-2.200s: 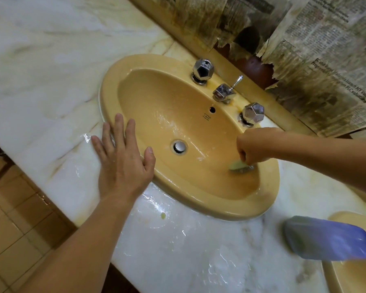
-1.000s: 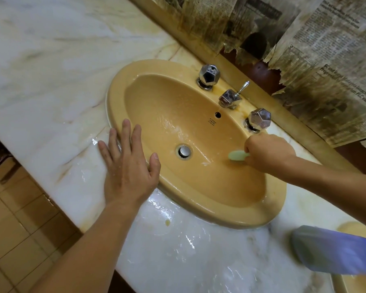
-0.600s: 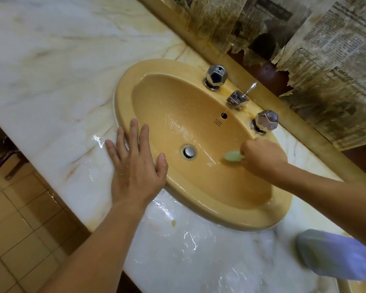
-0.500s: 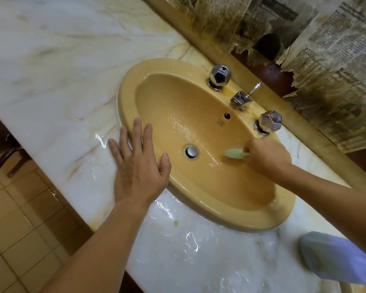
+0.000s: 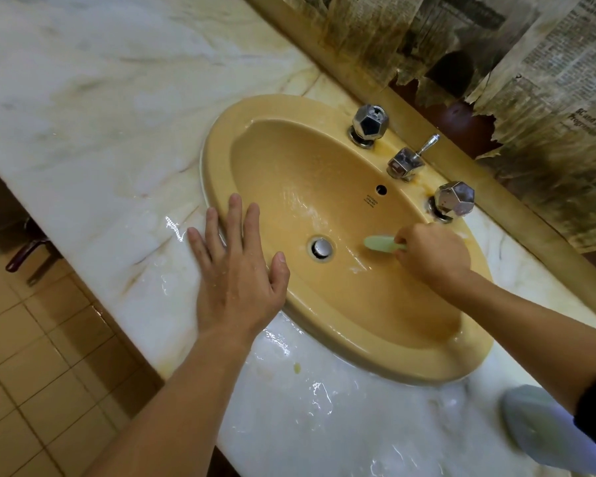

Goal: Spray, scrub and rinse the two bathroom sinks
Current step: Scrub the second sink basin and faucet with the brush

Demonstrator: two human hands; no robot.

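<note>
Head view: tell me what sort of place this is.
Most likely a bathroom: a yellow sink set in a wet marble counter, with chrome taps and a tiled floor.

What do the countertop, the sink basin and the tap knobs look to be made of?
Countertop: polished marble or a look-alike, white with grey and amber veins, glossy where wet.
Sink basin: probably glazed ceramic, mustard yellow, smooth with soft highlights.
Tap knobs: chrome-plated metal, faceted and mirror-like; what lies under the plating cannot be told.

Yellow oval sink (image 5: 324,187) — wet, pale green brush (image 5: 379,243) beside drain (image 5: 322,248)
</note>
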